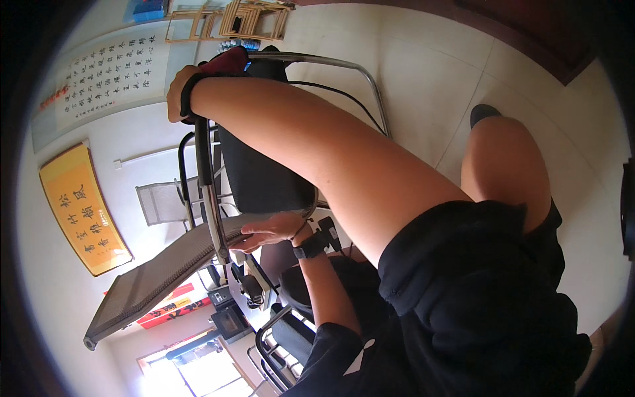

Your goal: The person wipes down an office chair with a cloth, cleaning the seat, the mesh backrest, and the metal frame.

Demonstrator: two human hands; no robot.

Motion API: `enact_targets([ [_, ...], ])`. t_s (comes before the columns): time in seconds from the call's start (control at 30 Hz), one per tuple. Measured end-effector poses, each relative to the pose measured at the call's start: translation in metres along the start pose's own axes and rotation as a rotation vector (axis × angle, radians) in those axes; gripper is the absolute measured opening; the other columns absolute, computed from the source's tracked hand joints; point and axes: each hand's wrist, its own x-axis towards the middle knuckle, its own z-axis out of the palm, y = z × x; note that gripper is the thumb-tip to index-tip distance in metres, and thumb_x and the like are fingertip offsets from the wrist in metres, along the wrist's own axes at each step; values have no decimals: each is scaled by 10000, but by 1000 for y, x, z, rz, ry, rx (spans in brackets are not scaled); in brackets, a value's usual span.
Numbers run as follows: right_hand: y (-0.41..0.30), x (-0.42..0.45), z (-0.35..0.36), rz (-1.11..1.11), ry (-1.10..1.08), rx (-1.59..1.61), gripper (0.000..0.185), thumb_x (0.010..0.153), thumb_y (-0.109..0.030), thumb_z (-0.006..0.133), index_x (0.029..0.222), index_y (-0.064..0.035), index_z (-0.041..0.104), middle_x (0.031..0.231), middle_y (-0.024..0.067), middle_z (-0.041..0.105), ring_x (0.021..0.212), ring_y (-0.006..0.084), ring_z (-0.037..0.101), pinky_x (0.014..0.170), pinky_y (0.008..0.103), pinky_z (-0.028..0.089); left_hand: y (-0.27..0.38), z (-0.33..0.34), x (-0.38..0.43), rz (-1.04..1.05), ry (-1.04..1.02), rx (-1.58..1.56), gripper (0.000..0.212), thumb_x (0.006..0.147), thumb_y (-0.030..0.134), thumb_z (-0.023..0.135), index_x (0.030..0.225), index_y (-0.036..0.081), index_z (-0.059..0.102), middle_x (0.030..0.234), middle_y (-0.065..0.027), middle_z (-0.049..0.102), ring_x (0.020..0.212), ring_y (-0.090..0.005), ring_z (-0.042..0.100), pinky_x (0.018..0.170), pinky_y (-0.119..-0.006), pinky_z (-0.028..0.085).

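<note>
A mesh chair with a metal frame (163,268) lies tilted before me. Up at the end of its black armrest (203,149) is my right hand (180,94), with a dark band at the wrist and closed on a dark red cloth (225,62); its fingers are partly hidden. My left hand (273,229), wearing a black watch (312,244), has its fingers extended and apart against the mesh, near the joint of the armrest and frame. Whether it bears on the chair cannot be told.
Behind stand a black chair seat (268,173), another mesh chair (158,202) and stacked wooden frames (255,20). Chairs with dark seats (292,337) and a desk with a black device (230,321) are lower down. A bare leg (506,164) is over the tiled floor.
</note>
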Motion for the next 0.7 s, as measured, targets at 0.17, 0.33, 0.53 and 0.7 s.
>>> enact_targets([
  [0.17,-2,-26,4,-56,99,-88,331,839,-270,505,1120,-201,666,1105,14,658,1028,166,613,778,393,481,-34,4,12,-37,-40,78,776,946,574,225,1407,-46,149,1304,-276,249,1178,-410,334,1003,-520,295],
  [0.33,-26,-62,3,-68,182,-241,329,889,-243,459,1148,-186,654,1133,32,653,1013,233,593,869,503,394,-86,10,39,-108,-74,128,792,927,594,289,1420,-10,149,1337,-277,260,1230,-414,332,1013,-517,317],
  [0.53,-71,-157,-2,67,359,-225,310,871,-264,471,1024,-128,703,1013,45,681,1011,328,530,795,471,388,-123,8,73,-137,-141,-104,738,941,533,340,1435,52,76,1425,-293,214,1256,-414,349,1033,-511,327],
  [0.7,-66,-154,27,-48,579,1,227,765,-292,562,780,-140,730,751,-11,658,884,232,503,757,393,370,-160,20,91,-205,-277,-162,701,959,458,364,1428,59,30,1446,-296,131,1285,-421,306,1051,-508,302],
])
